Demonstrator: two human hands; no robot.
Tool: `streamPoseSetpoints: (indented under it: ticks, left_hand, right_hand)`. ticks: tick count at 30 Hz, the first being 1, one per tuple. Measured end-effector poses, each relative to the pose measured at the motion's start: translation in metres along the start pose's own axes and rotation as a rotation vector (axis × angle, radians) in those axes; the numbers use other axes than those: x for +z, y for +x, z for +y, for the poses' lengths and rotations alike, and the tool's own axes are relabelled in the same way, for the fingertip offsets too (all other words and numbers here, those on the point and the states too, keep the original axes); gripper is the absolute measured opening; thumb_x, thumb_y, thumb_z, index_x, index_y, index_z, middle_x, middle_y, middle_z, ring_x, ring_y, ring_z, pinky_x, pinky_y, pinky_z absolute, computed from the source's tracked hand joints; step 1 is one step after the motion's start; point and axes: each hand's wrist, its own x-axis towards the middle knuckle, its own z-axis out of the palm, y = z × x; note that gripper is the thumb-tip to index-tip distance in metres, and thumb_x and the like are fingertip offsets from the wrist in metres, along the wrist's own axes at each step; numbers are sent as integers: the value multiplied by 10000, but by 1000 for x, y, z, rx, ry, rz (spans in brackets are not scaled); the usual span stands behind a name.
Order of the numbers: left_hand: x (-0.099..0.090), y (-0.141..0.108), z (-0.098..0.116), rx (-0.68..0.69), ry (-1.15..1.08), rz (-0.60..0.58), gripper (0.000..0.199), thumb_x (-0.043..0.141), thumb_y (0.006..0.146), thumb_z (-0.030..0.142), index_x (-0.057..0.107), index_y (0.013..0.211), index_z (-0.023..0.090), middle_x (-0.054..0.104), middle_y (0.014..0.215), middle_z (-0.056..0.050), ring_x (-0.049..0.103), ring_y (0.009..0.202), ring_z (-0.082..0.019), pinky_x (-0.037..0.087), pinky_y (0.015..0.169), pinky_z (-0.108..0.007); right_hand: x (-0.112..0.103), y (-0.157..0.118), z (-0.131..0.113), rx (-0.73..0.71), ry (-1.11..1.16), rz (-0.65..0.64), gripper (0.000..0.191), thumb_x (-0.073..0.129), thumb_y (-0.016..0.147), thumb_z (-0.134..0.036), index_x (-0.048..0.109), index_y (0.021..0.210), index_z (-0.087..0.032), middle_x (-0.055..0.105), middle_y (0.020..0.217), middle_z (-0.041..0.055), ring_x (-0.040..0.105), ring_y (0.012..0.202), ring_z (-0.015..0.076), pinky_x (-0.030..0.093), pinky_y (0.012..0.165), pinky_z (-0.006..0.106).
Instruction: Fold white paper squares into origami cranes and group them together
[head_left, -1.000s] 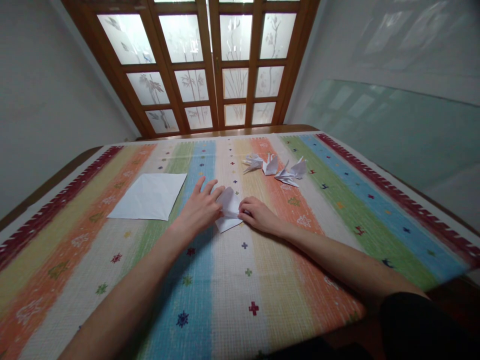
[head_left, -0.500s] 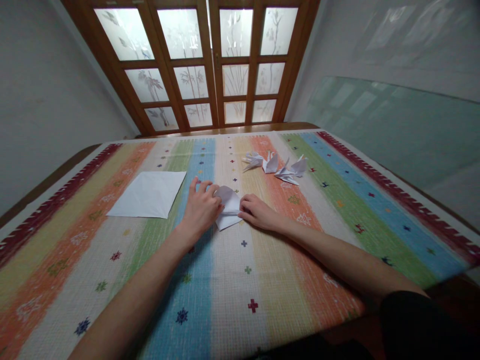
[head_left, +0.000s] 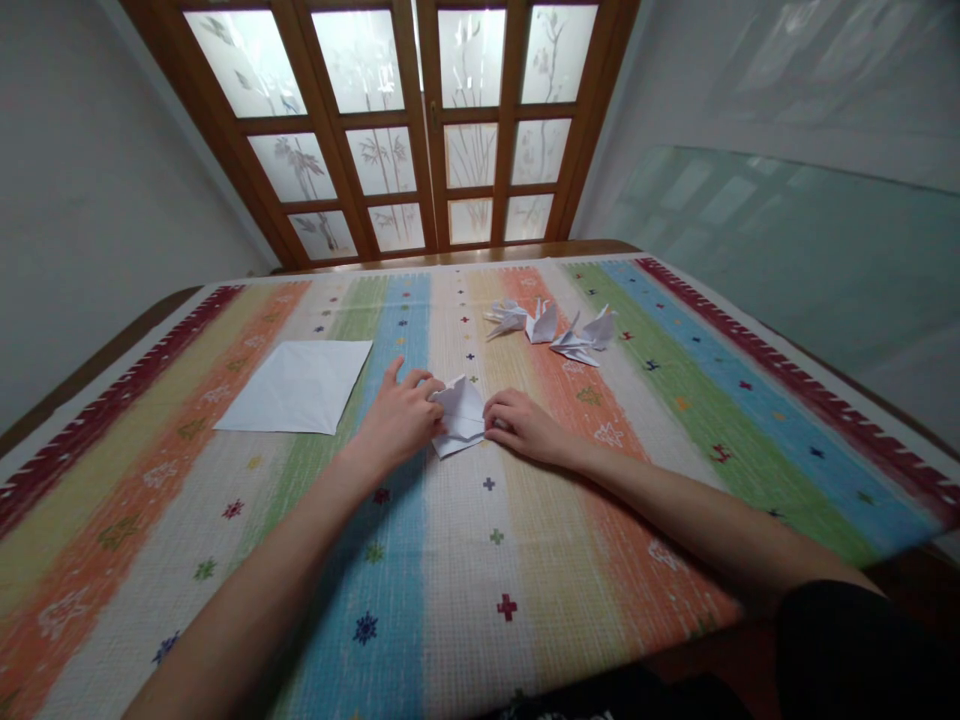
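A small, partly folded piece of white paper [head_left: 459, 415] lies on the striped cloth between my two hands. My left hand [head_left: 401, 412] grips its left edge, with the thumb side against the paper and the index finger raised. On the opposite side, my right hand [head_left: 521, 425] pinches the right edge with its fingers curled together. The paper's upper flap stands up, bent and pointed at the top, and a crease runs across the lower part. Fingertips of both hands are partly hidden.
To the left a flat white square sheet [head_left: 296, 388] lies on the striped tablecloth [head_left: 480, 560]. Several folded paper cranes [head_left: 551, 328] sit together at the back right. Beyond the table stand wooden doors [head_left: 431, 180] with frosted panes; a glass panel [head_left: 787, 240] leans on the right.
The paper's upper flap, rounded before, now looks pointed and folded further inward. My right hand has shifted slightly to the right; both hands stay on the paper. The view has tilted slightly.
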Motion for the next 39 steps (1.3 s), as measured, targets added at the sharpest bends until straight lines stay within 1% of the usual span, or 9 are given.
streamPoseSetpoints:
  ticks: [3,7,11,13,20,28,34,37,39]
  left_hand:
    - [0,-2,-4,32,-41,-39,86,732,779,234,750,695,234,699,1147,-53,563,1155,-311,255,1082,-625]
    - [-4,-3,-7,10,-59,-55,67,750,753,233,753,687,244,696,1144,-62,548,1177,-311,264,1082,-602]
    - [-6,-2,-5,-30,-57,-32,83,739,769,242,755,690,224,697,1133,-78,548,1181,-324,280,1074,-599]
    - [-7,-1,-2,-48,-54,-18,98,725,785,249,756,698,217,698,1127,-82,549,1178,-323,280,1077,-597]
    - [-7,5,6,-122,47,-23,189,652,843,304,753,724,197,707,1037,-112,566,1130,-318,286,1076,-583]
    - [-4,13,14,-221,48,7,194,615,843,265,748,733,176,709,907,-122,593,1047,-316,265,1084,-578]
    - [2,13,15,-207,62,40,202,573,854,229,722,720,205,710,849,-88,610,998,-287,269,1077,-557]
    - [2,13,18,-222,90,28,187,558,868,226,723,784,198,713,874,-91,626,978,-282,279,1077,-546]
    - [4,12,18,-240,66,34,188,560,869,214,712,977,193,710,993,-108,632,995,-284,292,1074,-536]
  right_hand:
    - [-2,-5,2,-58,-82,-16,104,566,917,-199,652,869,-165,645,949,88,551,917,206,405,840,350]
    - [-6,-5,-4,-67,-147,-41,143,529,931,-208,655,892,-155,642,959,101,548,898,205,398,821,343]
    - [-7,-1,-13,11,-169,-67,178,619,891,-325,645,861,-152,621,921,90,534,860,200,390,785,324]
    - [-4,2,-15,50,-201,-69,214,613,899,-357,640,848,-151,612,903,87,525,845,197,380,769,316]
    - [2,10,-16,123,-317,-142,264,458,984,-308,621,877,-130,611,881,93,520,801,185,360,752,309]
    - [0,11,-20,176,-352,-157,270,478,974,-359,608,895,-135,623,903,101,541,817,203,359,738,318]
    - [1,12,-19,187,-349,-168,251,452,986,-312,608,891,-141,626,901,102,548,812,200,367,729,315]
    - [0,14,-20,200,-361,-177,241,468,980,-300,619,887,-138,632,902,106,554,817,200,369,723,313]
    - [-1,16,-22,216,-374,-193,245,481,974,-305,629,874,-138,640,902,108,560,815,202,368,712,312]
